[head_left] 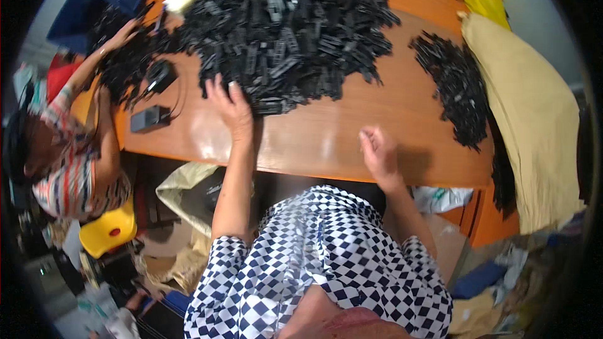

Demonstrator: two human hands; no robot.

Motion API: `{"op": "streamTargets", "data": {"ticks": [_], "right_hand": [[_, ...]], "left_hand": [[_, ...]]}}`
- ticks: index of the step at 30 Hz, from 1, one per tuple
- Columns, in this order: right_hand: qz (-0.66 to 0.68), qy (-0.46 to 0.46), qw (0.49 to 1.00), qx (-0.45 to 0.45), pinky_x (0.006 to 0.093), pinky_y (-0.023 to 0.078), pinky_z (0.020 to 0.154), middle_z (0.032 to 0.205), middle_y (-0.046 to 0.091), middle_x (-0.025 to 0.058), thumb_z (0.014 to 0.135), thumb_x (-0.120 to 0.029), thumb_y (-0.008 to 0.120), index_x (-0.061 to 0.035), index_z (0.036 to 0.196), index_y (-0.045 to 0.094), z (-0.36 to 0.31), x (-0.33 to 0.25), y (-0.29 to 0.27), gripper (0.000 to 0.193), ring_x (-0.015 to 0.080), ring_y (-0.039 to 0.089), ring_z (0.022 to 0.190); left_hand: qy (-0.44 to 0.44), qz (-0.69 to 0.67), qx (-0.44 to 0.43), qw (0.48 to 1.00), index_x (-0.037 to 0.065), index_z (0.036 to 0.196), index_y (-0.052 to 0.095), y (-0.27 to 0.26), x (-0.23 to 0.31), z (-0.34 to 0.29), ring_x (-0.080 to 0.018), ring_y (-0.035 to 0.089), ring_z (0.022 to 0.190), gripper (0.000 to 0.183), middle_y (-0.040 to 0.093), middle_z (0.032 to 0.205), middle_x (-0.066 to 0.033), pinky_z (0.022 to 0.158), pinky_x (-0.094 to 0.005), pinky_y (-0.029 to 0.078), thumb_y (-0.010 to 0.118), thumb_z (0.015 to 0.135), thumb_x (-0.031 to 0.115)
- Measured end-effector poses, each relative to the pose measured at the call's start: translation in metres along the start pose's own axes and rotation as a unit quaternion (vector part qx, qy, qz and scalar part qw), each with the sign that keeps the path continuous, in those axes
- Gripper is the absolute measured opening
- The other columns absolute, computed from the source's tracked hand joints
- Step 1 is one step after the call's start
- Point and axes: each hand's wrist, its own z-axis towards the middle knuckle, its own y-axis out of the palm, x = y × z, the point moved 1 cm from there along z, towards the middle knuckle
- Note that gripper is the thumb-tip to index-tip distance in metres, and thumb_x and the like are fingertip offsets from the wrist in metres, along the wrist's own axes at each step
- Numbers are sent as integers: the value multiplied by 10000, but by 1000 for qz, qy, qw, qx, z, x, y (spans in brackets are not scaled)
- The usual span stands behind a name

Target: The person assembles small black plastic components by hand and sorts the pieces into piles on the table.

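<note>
A large heap of black plastic parts (282,37), narrow and slotted, covers the middle of the brown table (314,138). At its near left edge my left hand (232,113) reaches in with fingers apart, fingertips against the outermost parts. Nothing shows gripped in it. To the right, nearer the table's front edge, my right hand (380,156) is apart from the heap. Its fingers are curled closed, and whatever they hold, if anything, is hidden. A smaller pile of black parts (455,88) lies farther right on the table.
At the left a co-worker in a striped top (81,169) reaches into more black parts. Near them lie a black box-shaped device (149,118) and a roll of black tape (161,75). A blue bin (100,0) stands far left. A beige sack (534,119) leans at the right edge.
</note>
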Motion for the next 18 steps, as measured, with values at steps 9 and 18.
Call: {"op": "streamTargets", "data": {"ticks": [9,18], "right_hand": [[-260,-89,961,39,388,466,685,851,566,124,831,-51,580,-48,928,577,142,69,-131,97,308,575,763],[-552,-71,801,-222,491,427,875,1144,535,125,807,-74,604,-141,1214,491,255,132,-111,428,325,508,1084]], "left_hand": [[-17,-1,-25,1000,-11,1306,447,8,25,-6,-379,309,1310,511,303,1423,-247,1079,-449,242,488,944,346],[-117,-70,-12,991,-7,1345,384,5,45,-10,-277,381,1240,540,396,1339,-195,1045,-393,294,496,949,342]]}}
